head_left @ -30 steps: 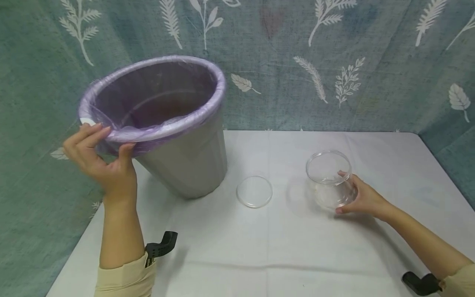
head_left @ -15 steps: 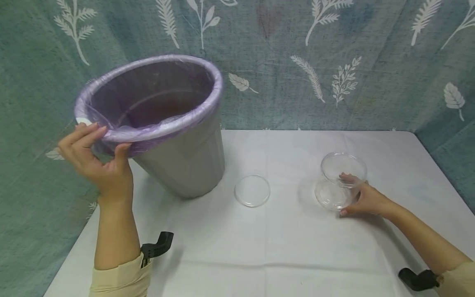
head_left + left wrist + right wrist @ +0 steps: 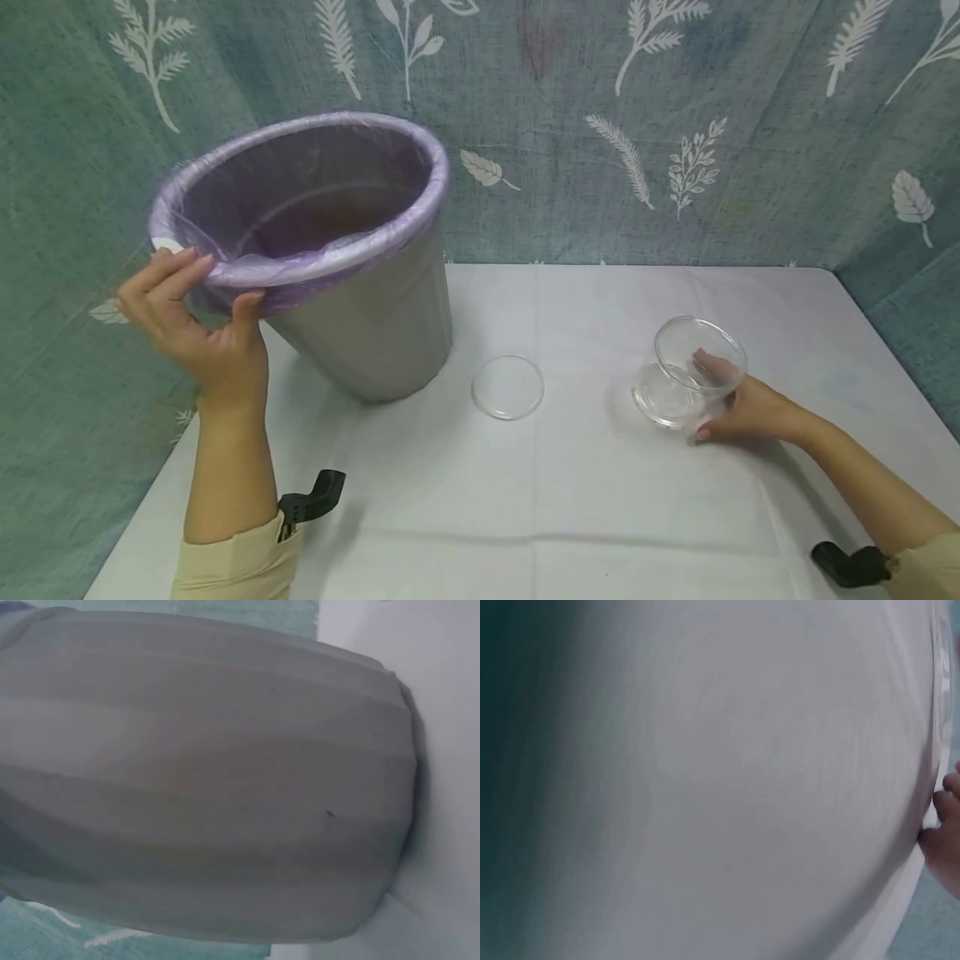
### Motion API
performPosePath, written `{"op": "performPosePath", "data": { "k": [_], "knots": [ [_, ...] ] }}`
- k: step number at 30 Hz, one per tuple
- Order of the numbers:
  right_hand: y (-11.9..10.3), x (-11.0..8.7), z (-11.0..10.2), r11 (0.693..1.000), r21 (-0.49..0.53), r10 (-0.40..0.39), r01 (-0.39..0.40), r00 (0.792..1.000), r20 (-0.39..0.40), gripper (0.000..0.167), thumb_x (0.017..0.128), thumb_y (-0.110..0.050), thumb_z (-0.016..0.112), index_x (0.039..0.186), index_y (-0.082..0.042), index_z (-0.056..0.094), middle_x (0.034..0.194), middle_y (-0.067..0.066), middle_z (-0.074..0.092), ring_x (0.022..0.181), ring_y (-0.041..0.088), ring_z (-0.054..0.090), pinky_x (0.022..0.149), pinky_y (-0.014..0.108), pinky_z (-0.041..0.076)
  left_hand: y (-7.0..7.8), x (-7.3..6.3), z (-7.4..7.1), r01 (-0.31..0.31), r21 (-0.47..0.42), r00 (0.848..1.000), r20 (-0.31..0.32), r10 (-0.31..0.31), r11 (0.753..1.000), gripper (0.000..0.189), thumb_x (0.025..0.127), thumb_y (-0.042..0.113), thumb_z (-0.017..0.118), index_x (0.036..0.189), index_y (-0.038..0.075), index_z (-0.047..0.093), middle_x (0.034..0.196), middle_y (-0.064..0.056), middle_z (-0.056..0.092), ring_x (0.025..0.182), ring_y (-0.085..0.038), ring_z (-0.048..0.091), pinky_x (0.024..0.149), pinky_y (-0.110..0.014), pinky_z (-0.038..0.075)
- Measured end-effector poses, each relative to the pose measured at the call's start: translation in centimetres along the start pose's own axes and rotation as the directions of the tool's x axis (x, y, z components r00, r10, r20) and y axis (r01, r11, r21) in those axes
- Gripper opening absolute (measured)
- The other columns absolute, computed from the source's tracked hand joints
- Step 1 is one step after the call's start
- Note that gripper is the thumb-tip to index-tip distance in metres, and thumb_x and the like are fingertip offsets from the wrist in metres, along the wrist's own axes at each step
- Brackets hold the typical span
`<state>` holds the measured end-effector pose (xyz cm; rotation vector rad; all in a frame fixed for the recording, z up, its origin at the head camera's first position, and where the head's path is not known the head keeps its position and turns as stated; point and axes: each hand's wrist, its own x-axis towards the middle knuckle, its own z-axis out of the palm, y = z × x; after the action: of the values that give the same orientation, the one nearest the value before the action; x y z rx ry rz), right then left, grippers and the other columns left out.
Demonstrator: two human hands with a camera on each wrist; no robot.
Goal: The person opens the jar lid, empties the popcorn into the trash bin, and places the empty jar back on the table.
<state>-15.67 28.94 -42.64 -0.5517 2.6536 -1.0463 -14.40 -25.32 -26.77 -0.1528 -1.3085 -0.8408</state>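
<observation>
A grey trash bin (image 3: 382,325) with a purple bag folded over its rim leans toward the left on the table. My left hand (image 3: 202,329) grips the rim at the front left, fingers on top and thumb below. The bin's ribbed side (image 3: 225,780) fills most of the left wrist view, where the hand itself is out of sight. On the right, my right hand (image 3: 738,408) holds a clear round container (image 3: 675,375) from its right side. The container is tilted, its open mouth toward the right. A clear ring-like disc (image 3: 508,387) lies flat between bin and container.
A white cloth (image 3: 465,492) covers the table. Behind it hangs a green curtain (image 3: 540,150) with white leaf prints, close to the table's back edge. Black wrist mounts (image 3: 311,500) sit at both cuffs.
The container has moved to the right with my right hand and gone from upright to tilted. My left hand keeps its grip on the bin's rim.
</observation>
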Motion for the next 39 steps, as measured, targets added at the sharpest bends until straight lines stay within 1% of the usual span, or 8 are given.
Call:
{"op": "performPosePath", "data": {
  "k": [2,5,8,20,24,28,32,39],
  "knots": [
    [-0.1,-0.3,-0.5,0.999,0.045,-0.002,0.001,1.0,0.009,0.115,0.061,-0.017,0.088,0.149,0.001,0.016,0.146,0.035,0.023,0.13,0.057,0.022,0.103,0.008,0.012,0.0,0.0,0.0,-0.011,-0.002,1.0,-0.005,0.011,1.0,0.08,0.06,0.074,0.064,0.08,-0.002,0.053,0.094,-0.005,0.054,0.102,-0.029,0.045,0.104,-0.042,0.033],
    [-0.2,-0.5,-1.1,0.997,0.077,-0.01,0.01,1.0,0.01,0.116,0.062,-0.011,0.087,0.15,-0.001,0.012,0.145,0.038,0.02,0.13,0.059,0.019,0.115,0.042,0.015,-0.1,0.1,-0.2,-0.022,-0.001,1.0,0.011,0.022,1.0,0.081,0.06,0.075,0.063,0.081,-0.002,0.054,0.095,-0.006,0.055,0.103,-0.03,0.046,0.103,-0.041,0.033],
    [-0.4,-0.7,-1.8,0.997,0.073,-0.022,0.022,1.0,-0.005,0.118,0.061,-0.01,0.087,0.151,-0.005,0.01,0.146,0.038,0.018,0.13,0.06,0.018,0.099,0.072,0.017,-0.2,0.1,-0.4,-0.027,-0.002,0.999,0.033,0.027,1.0,0.083,0.06,0.077,0.061,0.082,-0.002,0.055,0.096,-0.007,0.056,0.104,-0.031,0.046,0.103,-0.041,0.031],
    [-2.0,-1.5,-3.3,0.993,0.083,-0.08,0.09,0.991,-0.111,0.119,0.065,-0.004,0.083,0.153,-0.012,0.004,0.154,0.028,0.007,0.139,0.049,0.006,0.092,0.078,0.014,1.7,-0.5,-0.1,-0.064,0.001,0.99,0.122,0.064,0.998,0.108,0.063,0.085,0.053,0.115,-0.009,0.053,0.127,-0.02,0.049,0.127,-0.035,0.039,0.113,-0.045,0.022],
    [-2.7,-1.4,-3.8,0.985,0.099,-0.128,0.142,0.983,-0.135,0.117,0.067,-0.002,0.081,0.153,-0.015,0.003,0.155,0.025,0.004,0.142,0.041,0.002,0.094,0.078,0.008,2.7,-0.8,0.3,-0.09,-0.014,0.98,0.175,0.091,0.996,0.107,0.065,0.085,0.052,0.125,-0.004,0.053,0.134,-0.027,0.043,0.132,-0.038,0.034,0.113,-0.047,0.019],
    [-3.7,-1.3,-4.5,0.986,0.078,-0.131,0.144,0.98,-0.15,0.115,0.069,-0.008,0.08,0.154,-0.018,0.002,0.156,0.022,0.003,0.141,0.046,0.001,0.094,0.079,0.008,3.6,-1.3,0.6,-0.13,-0.031,0.954,0.27,0.133,0.991,0.095,0.068,0.083,0.052,0.136,0.015,0.05,0.136,-0.034,0.038,0.134,-0.042,0.03,0.114,-0.051,0.012],
    [-4.6,-1.1,-4.8,0.988,0.051,-0.135,0.147,0.974,-0.181,0.115,0.069,-0.013,0.08,0.154,-0.019,0.002,0.157,0.02,0.002,0.141,0.046,-0.001,0.095,0.079,0.006,4.5,-2.0,1.0,-0.164,-0.097,0.913,0.363,0.188,0.982,0.083,0.071,0.078,0.056,0.14,0.033,0.044,0.139,-0.035,0.035,0.135,-0.046,0.027,0.113,-0.056,0.005],
    [-6.3,-0.4,-5.2,0.968,0.003,-0.241,0.25,0.937,-0.251,0.12,0.065,-0.016,0.086,0.153,-0.014,0.004,0.157,0.021,0.001,0.144,0.032,-0.012,0.102,0.061,-0.022,6.0,-3.0,1.8,-0.236,-0.193,0.833,0.465,0.301,0.952,0.085,0.075,0.074,0.056,0.145,0.029,0.037,0.151,-0.005,0.032,0.139,-0.037,0.026,0.113,-0.059,0.003]
  ]
}}
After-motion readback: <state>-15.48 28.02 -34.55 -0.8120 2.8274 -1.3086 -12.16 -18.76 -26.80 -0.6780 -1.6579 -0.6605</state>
